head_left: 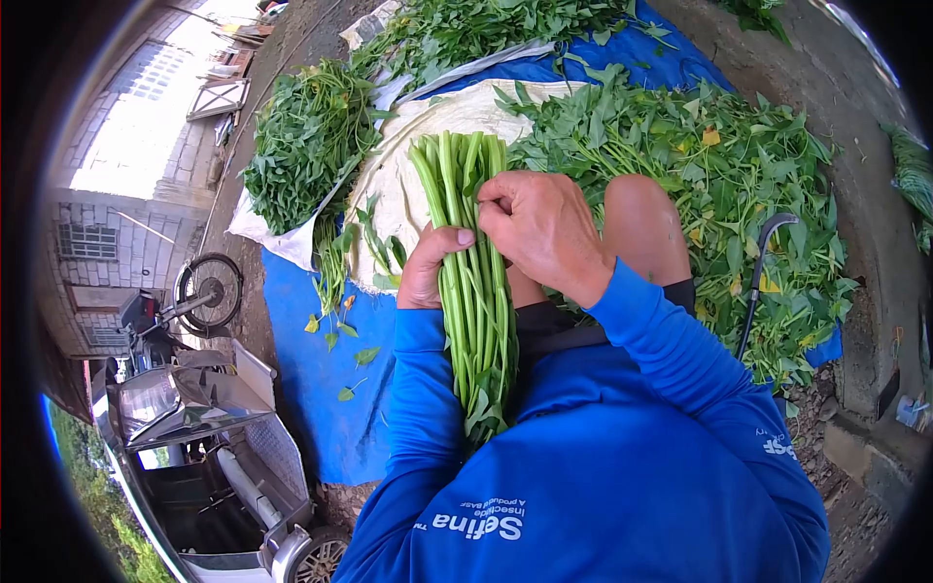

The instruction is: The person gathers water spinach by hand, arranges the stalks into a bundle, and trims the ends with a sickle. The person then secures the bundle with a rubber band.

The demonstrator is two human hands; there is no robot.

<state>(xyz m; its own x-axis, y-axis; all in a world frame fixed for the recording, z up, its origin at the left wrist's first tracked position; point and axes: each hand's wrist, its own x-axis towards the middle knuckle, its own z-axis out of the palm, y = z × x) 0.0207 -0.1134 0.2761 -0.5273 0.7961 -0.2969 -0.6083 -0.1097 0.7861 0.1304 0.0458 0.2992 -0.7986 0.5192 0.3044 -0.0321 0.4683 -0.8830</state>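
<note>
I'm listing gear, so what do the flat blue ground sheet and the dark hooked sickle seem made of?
The flat blue ground sheet is probably plastic tarpaulin, faintly shiny and creased. The dark hooked sickle has a slim greyish curved end, likely bare metal; its black straight part could be wood or plastic.

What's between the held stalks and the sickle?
In the head view, the right hand, a bare knee and leafy greens lie between the held stalks and the sickle.

Outdoors, a dirt yard (292, 47) beside a block-wall building (170, 231), with a motorcycle (153, 342) and leafy greens (753, 189) on blue tarp (330, 394).
</note>
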